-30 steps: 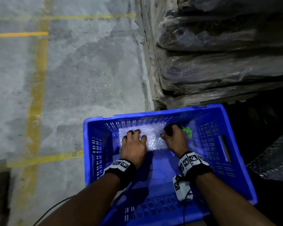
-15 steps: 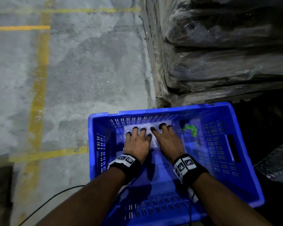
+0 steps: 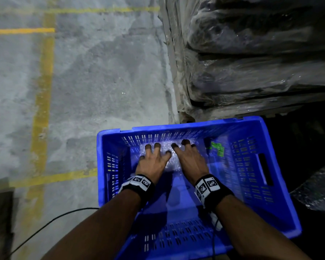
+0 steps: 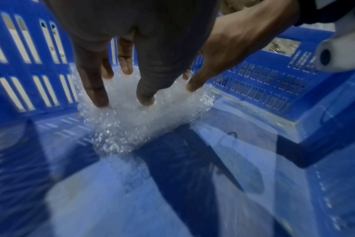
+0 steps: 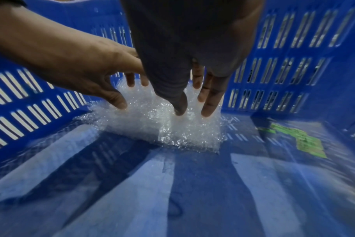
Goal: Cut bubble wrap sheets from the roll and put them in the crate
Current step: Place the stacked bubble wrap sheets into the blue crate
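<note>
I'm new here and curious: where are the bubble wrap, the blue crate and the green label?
bubble wrap (image 5: 168,128), right wrist view, near edge.
blue crate (image 3: 195,125), head view, far rim.
green label (image 3: 217,148), head view, its middle.

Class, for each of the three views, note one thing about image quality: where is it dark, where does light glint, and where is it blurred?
Head view: the wrapped stack at upper right is dim, while the crate glows saturated blue. Left wrist view: sparkles glint off the bubble wrap, and the crate floor nearby is smeared. Right wrist view: the hands cast dark striped shadows on the floor, and the green label is blurred.
</note>
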Available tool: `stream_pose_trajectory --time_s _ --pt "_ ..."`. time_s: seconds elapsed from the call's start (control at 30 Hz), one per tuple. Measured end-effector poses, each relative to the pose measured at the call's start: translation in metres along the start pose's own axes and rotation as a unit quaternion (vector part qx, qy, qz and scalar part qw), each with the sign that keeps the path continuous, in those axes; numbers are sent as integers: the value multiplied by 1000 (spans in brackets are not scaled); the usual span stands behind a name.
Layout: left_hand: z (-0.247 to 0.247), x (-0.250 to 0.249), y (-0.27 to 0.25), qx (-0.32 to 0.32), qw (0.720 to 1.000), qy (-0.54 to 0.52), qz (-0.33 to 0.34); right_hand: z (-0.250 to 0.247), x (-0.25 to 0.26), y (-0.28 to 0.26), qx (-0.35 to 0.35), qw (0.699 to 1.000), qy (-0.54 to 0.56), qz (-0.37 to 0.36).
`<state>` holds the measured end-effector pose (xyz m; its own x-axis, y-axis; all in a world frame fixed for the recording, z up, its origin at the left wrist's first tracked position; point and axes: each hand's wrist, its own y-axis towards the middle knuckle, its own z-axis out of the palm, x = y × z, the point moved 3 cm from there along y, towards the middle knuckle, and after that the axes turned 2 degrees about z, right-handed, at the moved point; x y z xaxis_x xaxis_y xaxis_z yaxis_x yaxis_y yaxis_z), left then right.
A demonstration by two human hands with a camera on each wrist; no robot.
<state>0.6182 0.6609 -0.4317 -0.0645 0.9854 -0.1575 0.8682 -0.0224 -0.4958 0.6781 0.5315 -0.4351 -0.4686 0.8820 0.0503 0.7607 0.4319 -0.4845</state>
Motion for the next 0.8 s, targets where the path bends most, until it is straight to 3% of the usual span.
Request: stream_pose_trajectory --time_s 0.5,0.8 --pt "3 -1 39 92 995 -31 -5 -2 2 18 36 999 -37 -3" --pt "-2 7 34 51 998 -20 1 -5 8 23 12 999 -43 -10"
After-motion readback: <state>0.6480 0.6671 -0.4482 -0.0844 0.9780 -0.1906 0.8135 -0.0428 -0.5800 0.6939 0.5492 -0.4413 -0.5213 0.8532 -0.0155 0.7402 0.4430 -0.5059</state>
